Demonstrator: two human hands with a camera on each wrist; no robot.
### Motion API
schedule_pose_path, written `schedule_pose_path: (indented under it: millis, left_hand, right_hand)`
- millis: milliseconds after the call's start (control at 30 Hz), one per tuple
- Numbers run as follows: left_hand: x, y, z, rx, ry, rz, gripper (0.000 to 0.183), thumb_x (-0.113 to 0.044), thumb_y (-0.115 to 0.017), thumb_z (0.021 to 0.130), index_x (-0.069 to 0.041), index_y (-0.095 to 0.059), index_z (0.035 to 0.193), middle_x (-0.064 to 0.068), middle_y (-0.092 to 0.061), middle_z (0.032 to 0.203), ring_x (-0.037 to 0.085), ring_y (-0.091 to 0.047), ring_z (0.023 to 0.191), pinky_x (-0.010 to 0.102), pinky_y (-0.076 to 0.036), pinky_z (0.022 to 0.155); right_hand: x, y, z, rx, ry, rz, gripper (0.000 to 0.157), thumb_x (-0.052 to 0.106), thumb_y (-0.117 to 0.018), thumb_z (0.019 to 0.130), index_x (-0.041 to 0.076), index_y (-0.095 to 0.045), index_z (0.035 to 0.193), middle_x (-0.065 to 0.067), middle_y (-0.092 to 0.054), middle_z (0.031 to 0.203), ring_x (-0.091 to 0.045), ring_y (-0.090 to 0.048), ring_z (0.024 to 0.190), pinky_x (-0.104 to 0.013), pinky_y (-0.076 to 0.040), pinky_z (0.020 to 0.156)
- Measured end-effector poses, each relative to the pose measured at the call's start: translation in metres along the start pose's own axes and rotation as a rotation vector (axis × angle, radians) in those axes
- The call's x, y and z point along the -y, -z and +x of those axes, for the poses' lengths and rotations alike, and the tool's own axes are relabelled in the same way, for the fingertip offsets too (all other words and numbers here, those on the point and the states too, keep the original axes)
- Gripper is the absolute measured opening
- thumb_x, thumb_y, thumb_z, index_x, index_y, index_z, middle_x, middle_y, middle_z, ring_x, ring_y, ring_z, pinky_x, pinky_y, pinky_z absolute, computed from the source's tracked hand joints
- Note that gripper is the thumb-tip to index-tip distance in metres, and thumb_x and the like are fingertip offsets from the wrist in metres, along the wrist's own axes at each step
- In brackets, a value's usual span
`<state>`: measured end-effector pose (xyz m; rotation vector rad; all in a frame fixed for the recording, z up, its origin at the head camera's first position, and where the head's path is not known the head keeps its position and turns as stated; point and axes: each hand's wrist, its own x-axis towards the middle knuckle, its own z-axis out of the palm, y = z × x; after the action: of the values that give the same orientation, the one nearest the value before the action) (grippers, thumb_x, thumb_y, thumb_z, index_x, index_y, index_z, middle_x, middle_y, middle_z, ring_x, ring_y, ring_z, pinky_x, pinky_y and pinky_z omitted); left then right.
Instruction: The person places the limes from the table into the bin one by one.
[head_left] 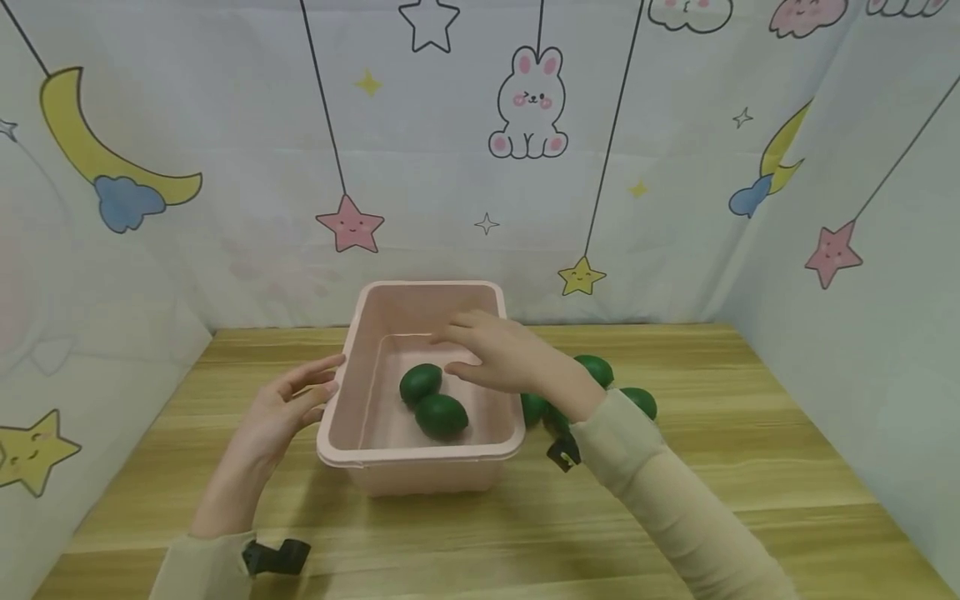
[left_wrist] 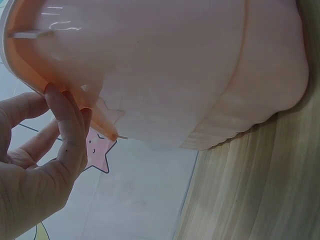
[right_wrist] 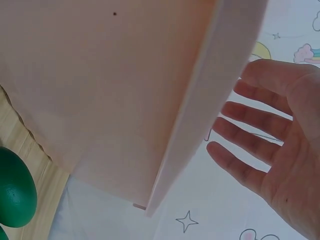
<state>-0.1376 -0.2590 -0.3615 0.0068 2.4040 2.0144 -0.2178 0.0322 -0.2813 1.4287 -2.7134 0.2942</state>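
Note:
A pink plastic bin [head_left: 427, 454] stands on the table with two dark green limes [head_left: 441, 417] lying together on its floor. My left hand [head_left: 281, 408] holds the bin's left rim by the fingertips; in the left wrist view its fingers [left_wrist: 70, 125] meet the rim's lip. Over the right side of the bin reaches my right hand [head_left: 502, 350], fingers spread and nothing in them. The right wrist view shows that hand [right_wrist: 280, 130] past the rim, with the bin's outer wall [right_wrist: 100, 90] beside it. Several more limes [head_left: 595, 369] sit right of the bin, partly hidden by the right forearm.
The wooden table [head_left: 750, 467] ends at a white curtain [head_left: 450, 167] printed with stars, moons and a rabbit. Curtain also hangs at both sides. A black strap [head_left: 277, 557] is on the left wrist, another [head_left: 564, 454] on the right.

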Motion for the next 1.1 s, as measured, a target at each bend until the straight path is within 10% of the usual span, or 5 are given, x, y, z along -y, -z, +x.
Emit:
schedule_pose_path:
  millis: [1100]
  left_hand:
    - [0.001, -0.001, 0.001, 0.007, -0.009, -0.038, 0.053, -0.028, -0.062, 0.094, -0.01, -0.047, 0.142, -0.004, -0.047, 0.12, -0.001, -0.057, 0.1, 0.016, -0.054, 0.083]
  right_hand:
    - [-0.016, -0.024, -0.034, -0.275, -0.02, 0.163, 0.035, 0.023, -0.061, 0.095, 0.014, -0.06, 0.129, -0.002, -0.057, 0.131, -0.019, -0.052, 0.124, -0.039, -0.048, 0.104]
